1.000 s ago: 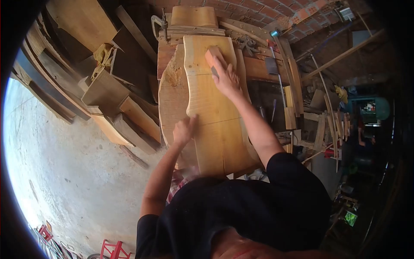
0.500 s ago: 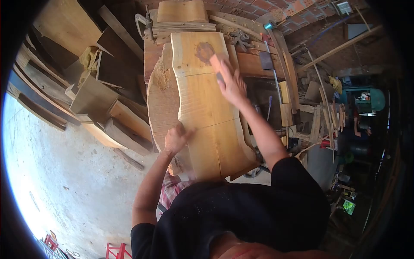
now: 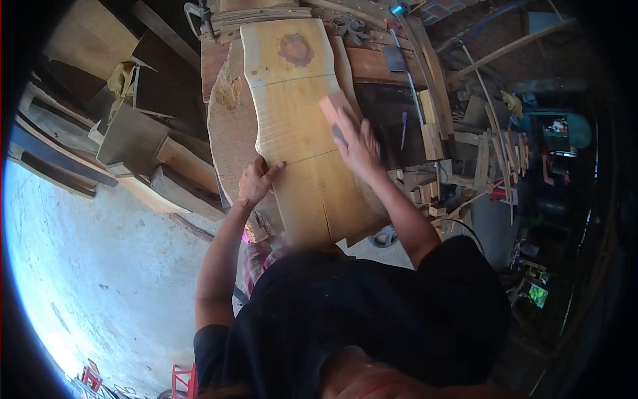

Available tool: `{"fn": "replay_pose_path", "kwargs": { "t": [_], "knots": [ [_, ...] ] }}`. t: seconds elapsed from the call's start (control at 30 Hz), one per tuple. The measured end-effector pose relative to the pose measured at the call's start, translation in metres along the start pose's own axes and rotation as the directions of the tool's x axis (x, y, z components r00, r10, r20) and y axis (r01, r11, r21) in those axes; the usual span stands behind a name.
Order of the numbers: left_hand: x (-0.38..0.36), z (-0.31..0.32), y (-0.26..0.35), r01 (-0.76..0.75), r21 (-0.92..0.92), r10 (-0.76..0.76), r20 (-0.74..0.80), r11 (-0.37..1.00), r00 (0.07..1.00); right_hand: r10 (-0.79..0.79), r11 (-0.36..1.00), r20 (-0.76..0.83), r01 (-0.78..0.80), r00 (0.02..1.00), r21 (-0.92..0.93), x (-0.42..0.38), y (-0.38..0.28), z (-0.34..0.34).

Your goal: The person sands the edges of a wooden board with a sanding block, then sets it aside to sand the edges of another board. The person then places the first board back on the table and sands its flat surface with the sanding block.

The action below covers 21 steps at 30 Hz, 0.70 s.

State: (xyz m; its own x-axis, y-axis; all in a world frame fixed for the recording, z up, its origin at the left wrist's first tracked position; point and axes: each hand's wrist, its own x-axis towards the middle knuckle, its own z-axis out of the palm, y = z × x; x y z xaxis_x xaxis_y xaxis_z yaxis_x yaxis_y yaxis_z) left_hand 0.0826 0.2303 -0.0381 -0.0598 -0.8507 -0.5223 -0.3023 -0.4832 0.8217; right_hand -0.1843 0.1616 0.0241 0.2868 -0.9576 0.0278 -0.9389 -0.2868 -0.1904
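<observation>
A long wooden slab with wavy edges, a dark knot near its far end and pencil-like lines across it lies in front of me. My right hand is closed around a reddish-brown sanding block, held at the slab's right side around mid-length. Something dark grey shows along the block under my fingers. At the slab's left edge, my left hand grips the wood, thumb on top and the other fingers at the edge. Beneath the slab is a wider, rough-edged plank.
A clamp sits at the far left of the bench. Boards and offcuts are stacked on the left above the concrete floor. Long wood strips and a blue pen-like stick are at right.
My right hand has drawn the sanding block back from beside the knot toward me, along the slab's right side. My left hand stays at the left edge. The whole view has shifted.
</observation>
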Motion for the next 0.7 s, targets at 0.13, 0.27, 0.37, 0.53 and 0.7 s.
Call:
{"fn": "replay_pose_path", "kwargs": {
  "t": [0.13,0.27,0.37,0.53,0.7],
  "knots": [
    [-0.002,-0.001,0.005,-0.005,0.053,0.006,-0.012,0.999,1.0,0.037,0.998,0.008,-0.037,0.999,-0.049,-0.172,-0.017,0.001],
    [0.002,0.0,-0.006,0.001,0.026,-0.001,0.01,1.0,1.0,0.051,0.999,0.018,-0.051,0.999,0.004,-0.125,-0.016,-0.006],
    [0.004,-0.003,-0.003,0.054,0.09,-0.061,0.073,0.994,0.995,0.031,0.997,-0.042,-0.034,0.999,-0.07,0.018,0.002,0.008],
    [0.006,0.002,-0.01,0.133,0.15,-0.144,0.059,0.98,0.988,-0.027,0.999,-0.083,0.025,0.996,-0.031,0.262,0.009,0.019],
    [0.001,0.0,0.001,0.087,0.028,-0.087,0.007,0.996,0.996,0.04,0.999,-0.071,-0.041,0.997,-0.01,0.316,0.014,0.029]
  ]
}}
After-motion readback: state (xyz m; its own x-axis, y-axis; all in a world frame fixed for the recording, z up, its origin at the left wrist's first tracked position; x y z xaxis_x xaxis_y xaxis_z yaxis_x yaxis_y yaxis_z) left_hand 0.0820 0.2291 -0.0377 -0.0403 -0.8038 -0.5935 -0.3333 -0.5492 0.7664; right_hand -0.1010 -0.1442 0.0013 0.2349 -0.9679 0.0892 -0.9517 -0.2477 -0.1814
